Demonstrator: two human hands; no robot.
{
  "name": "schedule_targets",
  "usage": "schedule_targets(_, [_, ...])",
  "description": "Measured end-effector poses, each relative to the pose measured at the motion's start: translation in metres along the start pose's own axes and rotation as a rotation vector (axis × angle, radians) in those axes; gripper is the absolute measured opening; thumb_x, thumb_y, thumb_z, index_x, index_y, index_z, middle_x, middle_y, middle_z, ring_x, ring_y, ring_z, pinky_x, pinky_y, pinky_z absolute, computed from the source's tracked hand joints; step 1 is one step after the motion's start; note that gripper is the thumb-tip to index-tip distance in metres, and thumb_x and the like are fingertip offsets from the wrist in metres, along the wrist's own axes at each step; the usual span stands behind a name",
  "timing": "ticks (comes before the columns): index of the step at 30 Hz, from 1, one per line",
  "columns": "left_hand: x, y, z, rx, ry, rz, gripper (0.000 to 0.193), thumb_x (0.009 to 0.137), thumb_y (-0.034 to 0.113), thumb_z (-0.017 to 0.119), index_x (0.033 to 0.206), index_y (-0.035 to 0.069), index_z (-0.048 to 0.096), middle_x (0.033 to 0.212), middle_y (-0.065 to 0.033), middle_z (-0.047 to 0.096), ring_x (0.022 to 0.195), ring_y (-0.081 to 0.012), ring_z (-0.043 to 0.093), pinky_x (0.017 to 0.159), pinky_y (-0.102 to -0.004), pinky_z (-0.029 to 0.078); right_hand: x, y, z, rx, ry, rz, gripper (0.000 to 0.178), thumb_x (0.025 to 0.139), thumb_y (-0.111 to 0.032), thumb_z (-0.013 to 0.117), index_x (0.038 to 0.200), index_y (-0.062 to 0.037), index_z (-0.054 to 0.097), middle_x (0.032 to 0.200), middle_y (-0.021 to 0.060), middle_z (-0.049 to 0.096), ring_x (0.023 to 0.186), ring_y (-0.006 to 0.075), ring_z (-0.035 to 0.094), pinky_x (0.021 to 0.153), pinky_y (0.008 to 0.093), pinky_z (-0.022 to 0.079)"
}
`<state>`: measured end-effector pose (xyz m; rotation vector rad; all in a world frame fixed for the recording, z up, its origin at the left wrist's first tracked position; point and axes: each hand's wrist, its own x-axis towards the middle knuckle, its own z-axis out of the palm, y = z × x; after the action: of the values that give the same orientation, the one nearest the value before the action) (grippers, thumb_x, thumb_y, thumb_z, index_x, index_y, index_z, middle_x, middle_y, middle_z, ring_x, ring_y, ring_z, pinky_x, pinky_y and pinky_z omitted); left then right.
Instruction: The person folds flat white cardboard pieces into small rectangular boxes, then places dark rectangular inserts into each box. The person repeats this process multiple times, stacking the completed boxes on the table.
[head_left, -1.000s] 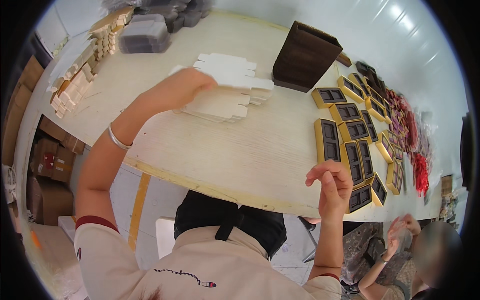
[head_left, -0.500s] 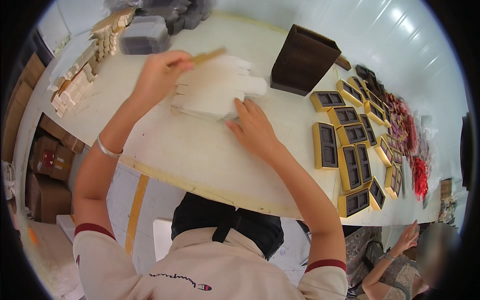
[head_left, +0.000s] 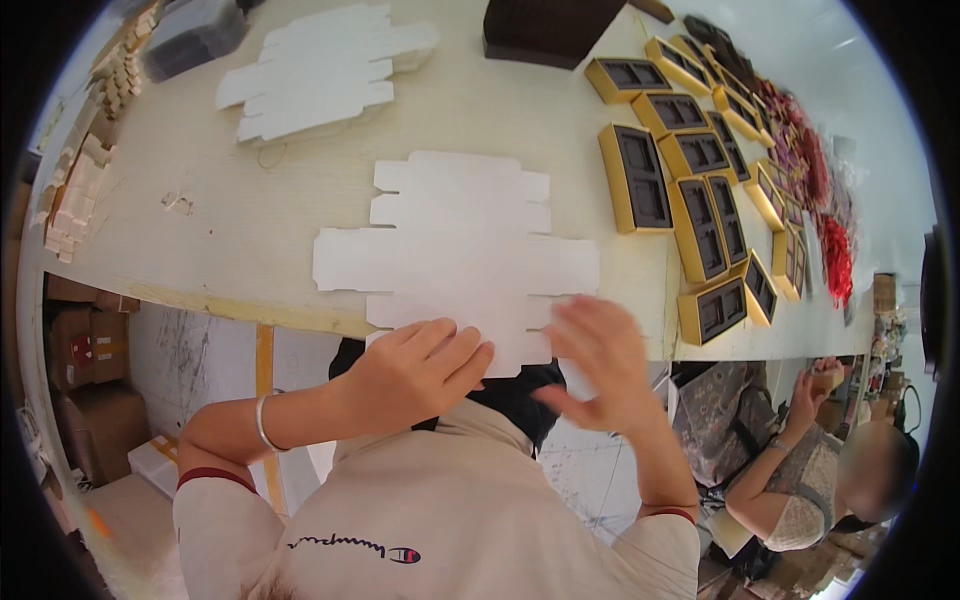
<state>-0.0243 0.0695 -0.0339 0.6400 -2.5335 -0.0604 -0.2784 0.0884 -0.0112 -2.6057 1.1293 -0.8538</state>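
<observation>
Your left hand (head_left: pixel 420 365) is lying flat, fingers together, pressing on the near edge of the flat white die-cut carton blank (head_left: pixel 460 255), which is lying on the pale table (head_left: pixel 200 250) and overhanging its near edge. Your right hand (head_left: pixel 600 360) is hovering just right of the left, open and blurred, its fingertips at the blank's near right corner; whether they are touching it, you cannot tell. Beyond your left hand a stack of white blanks (head_left: pixel 320 65) is resting. Right of your right hand, gold-rimmed dark trays (head_left: pixel 690 190) are lying in rows.
</observation>
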Motion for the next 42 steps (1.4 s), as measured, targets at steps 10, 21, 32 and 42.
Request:
schedule_targets(10, [-0.027, -0.017, -0.012, -0.293, -0.007, -0.426, 0.030, 0.074, 0.011, 0.071, 0.103, 0.009, 0.064, 0.106, -0.0055, 0.060, 0.092, -0.0227, 0.055, 0.079, -0.0390, 0.046, 0.013, 0.000, 0.042, 0.060, 0.139, 0.105, 0.020, 0.071, 0.000, 0.068, 0.089, -0.0009, 0.059, 0.088, 0.0088, 0.058, 0.076, 0.0279, 0.055, 0.061, 0.0366, 0.044])
schedule_targets(21, [-0.009, -0.016, -0.010, 0.012, -0.076, -0.295, 0.051, 0.075, 0.025, 0.073, 0.119, 0.002, 0.060, 0.113, -0.0091, 0.055, 0.099, -0.0281, 0.052, 0.087, -0.0432, 0.042, 0.012, -0.020, 0.044, -0.233, -0.067, 0.099, 0.045, 0.077, -0.027, 0.070, 0.110, 0.0033, 0.061, 0.116, 0.0172, 0.057, 0.102, 0.0295, 0.056, 0.088, 0.0418, 0.045])
schedule_targets(32, [-0.008, -0.009, -0.015, -0.141, 0.001, -0.270, 0.022, 0.073, 0.006, 0.070, 0.094, 0.003, 0.065, 0.087, -0.0073, 0.057, 0.077, -0.0249, 0.056, 0.069, -0.0360, 0.046, 0.020, -0.029, 0.046, -0.261, -0.136, 0.013, 0.020, 0.082, -0.008, 0.064, 0.101, -0.0010, 0.061, 0.095, 0.0087, 0.058, 0.082, 0.0243, 0.057, 0.069, 0.0347, 0.049])
schedule_targets(42, [0.001, -0.026, -0.019, -0.135, -0.088, -0.387, 0.018, 0.077, 0.009, 0.070, 0.095, 0.006, 0.065, 0.088, -0.0068, 0.052, 0.080, -0.0272, 0.051, 0.075, -0.0373, 0.039, 0.046, -0.022, 0.035, 0.184, -0.206, 0.262, 0.018, 0.081, -0.002, 0.063, 0.096, -0.0015, 0.054, 0.076, 0.0110, 0.053, 0.069, 0.0297, 0.055, 0.060, 0.0385, 0.045])
